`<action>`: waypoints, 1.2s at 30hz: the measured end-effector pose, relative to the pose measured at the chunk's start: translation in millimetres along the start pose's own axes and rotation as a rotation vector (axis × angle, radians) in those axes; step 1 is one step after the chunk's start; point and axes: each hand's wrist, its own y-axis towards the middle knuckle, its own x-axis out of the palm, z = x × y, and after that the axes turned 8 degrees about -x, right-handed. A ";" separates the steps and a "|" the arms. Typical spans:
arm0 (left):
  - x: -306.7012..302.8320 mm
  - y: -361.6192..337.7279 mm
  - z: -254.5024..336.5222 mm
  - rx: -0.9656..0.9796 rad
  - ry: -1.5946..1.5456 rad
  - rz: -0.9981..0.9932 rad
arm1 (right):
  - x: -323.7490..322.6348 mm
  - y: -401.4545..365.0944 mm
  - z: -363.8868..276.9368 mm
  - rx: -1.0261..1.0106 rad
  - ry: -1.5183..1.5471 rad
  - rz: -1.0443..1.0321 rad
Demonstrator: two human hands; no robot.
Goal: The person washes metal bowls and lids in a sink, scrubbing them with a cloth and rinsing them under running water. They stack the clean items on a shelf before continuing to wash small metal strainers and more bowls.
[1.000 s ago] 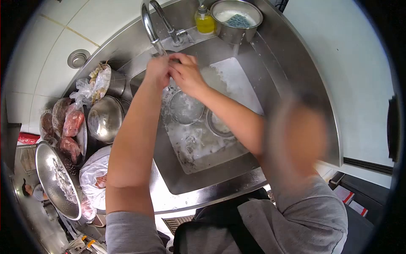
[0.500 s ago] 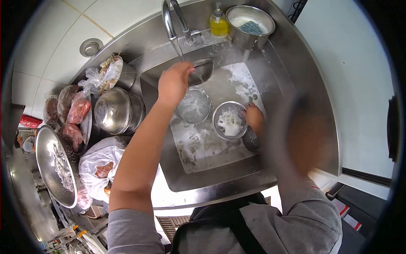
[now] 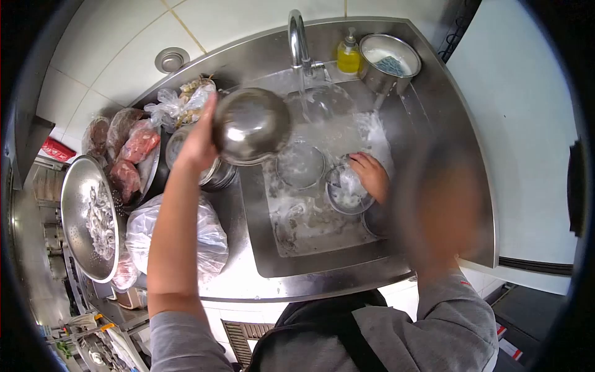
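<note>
A shiny steel bowl point(image 3: 253, 124), base facing me, is held up by its edge in my left hand point(image 3: 201, 139), left of the tap. In the sink point(image 3: 260, 263), my right hand point(image 3: 370, 177) curls its fingers at the rim of a small metal bowl point(image 3: 348, 199) with white suds inside. Beside that bowl sits another round bowl point(image 3: 300, 165) full of cloudy water. A dark round bowl point(image 3: 375, 220) is partly hidden under my right hand and arm. Water runs from the tap point(image 3: 299, 40) into the sink.
Stacked steel bowls point(image 3: 217, 177) stand on the left counter, near bagged meat point(image 3: 139, 146), a plastic bag point(image 3: 207, 239) and a colander point(image 3: 116, 232) of pale strips. Behind the sink are a yellow soap bottle point(image 3: 348, 59) and a metal pot point(image 3: 381, 80).
My left hand has brought the bowl from under the tap to the left and turned its base toward me. My right hand has shifted on the suds-filled bowl. The view has moved slightly.
</note>
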 end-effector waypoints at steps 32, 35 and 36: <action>149.0 96.3 -62.3 0.623 0.907 0.219 | -15.3 66.8 -9.1 0.490 0.434 0.411; 146.6 78.6 -51.5 0.765 1.301 0.154 | 43.4 -10.1 31.3 0.650 0.060 -0.251; 144.5 76.6 -49.6 0.848 1.458 0.202 | 60.6 -30.9 36.9 0.636 -0.046 -0.485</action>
